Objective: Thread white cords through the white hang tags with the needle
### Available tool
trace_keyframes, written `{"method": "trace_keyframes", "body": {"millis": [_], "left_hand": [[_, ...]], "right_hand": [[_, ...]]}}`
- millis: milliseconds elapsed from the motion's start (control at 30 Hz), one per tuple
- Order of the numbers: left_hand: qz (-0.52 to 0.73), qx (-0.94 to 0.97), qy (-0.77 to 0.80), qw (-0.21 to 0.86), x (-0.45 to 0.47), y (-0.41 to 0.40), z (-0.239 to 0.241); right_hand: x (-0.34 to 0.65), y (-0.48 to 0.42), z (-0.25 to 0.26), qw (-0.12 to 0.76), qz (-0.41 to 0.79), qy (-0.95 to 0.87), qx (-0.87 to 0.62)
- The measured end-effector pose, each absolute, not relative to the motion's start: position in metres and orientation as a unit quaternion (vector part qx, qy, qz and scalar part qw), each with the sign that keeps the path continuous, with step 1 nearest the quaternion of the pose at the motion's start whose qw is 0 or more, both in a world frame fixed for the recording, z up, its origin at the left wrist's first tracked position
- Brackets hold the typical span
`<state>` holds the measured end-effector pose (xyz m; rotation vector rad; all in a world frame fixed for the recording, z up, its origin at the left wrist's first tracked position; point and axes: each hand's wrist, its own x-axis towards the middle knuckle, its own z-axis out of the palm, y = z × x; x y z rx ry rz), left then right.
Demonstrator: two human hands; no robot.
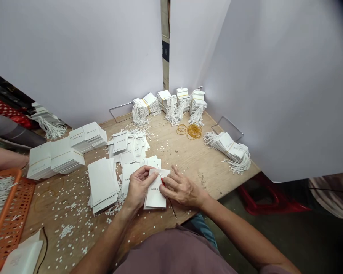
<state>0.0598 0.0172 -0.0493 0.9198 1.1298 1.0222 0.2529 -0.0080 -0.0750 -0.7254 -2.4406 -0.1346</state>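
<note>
My left hand [139, 186] is closed on the left edge of a white hang tag [157, 196] printed "SHUI...", its thumb lying on top. At least one more card shows under the tag. My right hand [181, 187] pinches a small red-handled tool [162, 180] whose thin metal shaft reaches the tag's upper edge. Whether the shaft goes through a hole is too small to tell. A dark cord hangs below the right hand. Just beyond the left hand lie loose printed tags [127, 156] with white strings. Left of it is a stack of blank-faced cards [102, 180].
Banded card stacks [63, 154] stand at the left. Banded bundles of strung tags [145, 104] line the back, another bundle [228, 148] at right. Yellow rubber bands [193, 131] lie mid-table. An orange basket [18, 213] holds white strings. White paper dots litter the wooden table [211, 171].
</note>
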Motion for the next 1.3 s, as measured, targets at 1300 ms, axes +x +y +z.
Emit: {"method": "trace_keyframes", "body": {"millis": [1300], "left_hand": [[0.486, 0.654, 0.403, 0.417, 0.074, -0.037, -0.044]], "right_hand": [[0.243, -0.056, -0.072, 0.635, 0.295, -0.588, -0.405]]}}
